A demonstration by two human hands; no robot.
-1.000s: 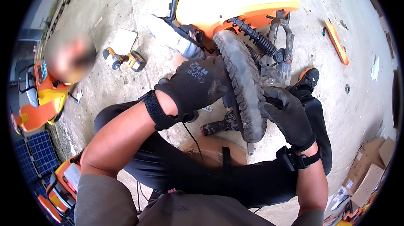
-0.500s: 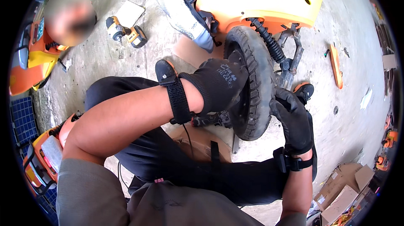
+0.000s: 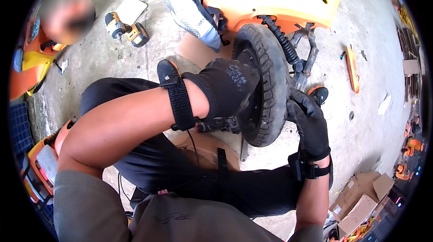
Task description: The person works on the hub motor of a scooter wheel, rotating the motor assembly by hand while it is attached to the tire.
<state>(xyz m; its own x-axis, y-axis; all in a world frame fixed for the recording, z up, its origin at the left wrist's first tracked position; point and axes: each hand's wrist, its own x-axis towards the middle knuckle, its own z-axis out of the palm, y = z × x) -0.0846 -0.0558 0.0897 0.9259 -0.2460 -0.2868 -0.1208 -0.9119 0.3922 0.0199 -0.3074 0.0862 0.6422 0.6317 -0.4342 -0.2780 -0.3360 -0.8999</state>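
Note:
A black knobbly-tyred wheel (image 3: 273,91) stands upright between my hands, fitted at the rear of a yellow and orange scooter (image 3: 270,0). My left hand (image 3: 228,86), in a black glove, grips the wheel at its left side near the hub, its fingertips mostly hidden. On the wheel's other side, my gloved right hand (image 3: 309,122) has its fingers bent and pressed together next to the tyre; whatever they hold is hidden. A black coil-spring shock absorber (image 3: 280,39) and a worn metal swingarm (image 3: 303,68) rise beyond the wheel.
A yellow and black cordless impact driver (image 3: 126,30) lies on the concrete at the far left, by a white sheet (image 3: 131,9). An orange trim piece (image 3: 353,70) rests at right. Cardboard boxes (image 3: 361,201) stand near right. Another person (image 3: 67,16) is at far left, beside another scooter.
The whole view has shifted slightly, so everything sits a little further left. Both hands stay at the same places on the wheel, with the right fingers slightly changed in pose.

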